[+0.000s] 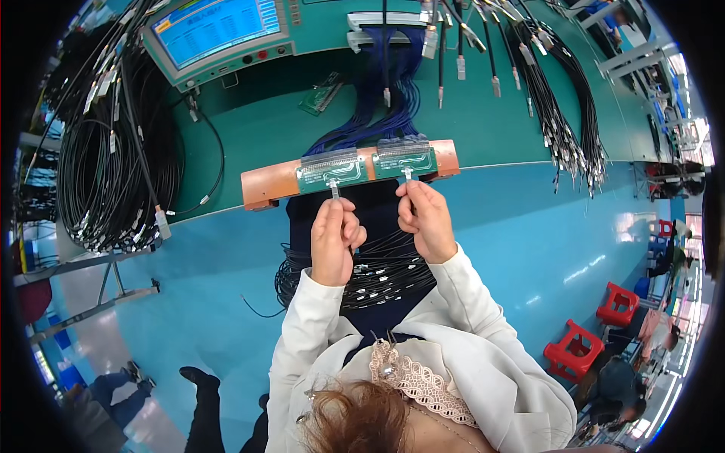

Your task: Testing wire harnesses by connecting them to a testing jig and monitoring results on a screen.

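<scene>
A copper-coloured fixture bar (272, 183) lies along the bench's front edge and carries two green circuit boards, the left one (355, 173) and the right one (420, 161). My left hand (334, 238) pinches a cable connector (335, 191) at the front of the left board. At the right board, my right hand (428, 219) pinches another cable connector (408, 174). Both connectors meet the boards' front edges; how deep they sit I cannot tell. A bundle of black cables (377, 281) lies across my lap below both hands. Blue wires (366, 113) run back from the boards.
A tester with a lit screen (215, 34) stands at the back left. Coiled black cables (113, 174) hang at the left, more cables (563, 113) at the right. A loose circuit board (321, 94) rests on the green bench (483, 136). Red stools (574, 351) stand on the floor.
</scene>
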A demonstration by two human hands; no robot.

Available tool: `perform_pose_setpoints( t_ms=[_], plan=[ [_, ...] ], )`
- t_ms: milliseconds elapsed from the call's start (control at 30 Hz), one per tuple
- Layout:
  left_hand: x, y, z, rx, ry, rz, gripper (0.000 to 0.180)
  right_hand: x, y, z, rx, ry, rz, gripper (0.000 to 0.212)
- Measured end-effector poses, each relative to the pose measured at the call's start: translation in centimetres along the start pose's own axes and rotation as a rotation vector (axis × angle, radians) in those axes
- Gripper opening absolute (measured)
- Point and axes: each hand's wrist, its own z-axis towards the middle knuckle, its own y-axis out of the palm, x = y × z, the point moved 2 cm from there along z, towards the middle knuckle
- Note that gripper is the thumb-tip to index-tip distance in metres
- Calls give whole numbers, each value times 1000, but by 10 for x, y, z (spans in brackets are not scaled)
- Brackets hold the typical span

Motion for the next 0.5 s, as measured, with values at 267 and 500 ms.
perform_pose_setpoints(
  t_ms=[267, 500],
  plan=[
    [5, -1, 2, -19, -42, -52, 22, 1, 2, 2, 24, -4, -4, 22],
    [8, 8, 1, 20, -41, 6, 21, 1, 1, -1, 32, -6, -5, 22]
  ],
)
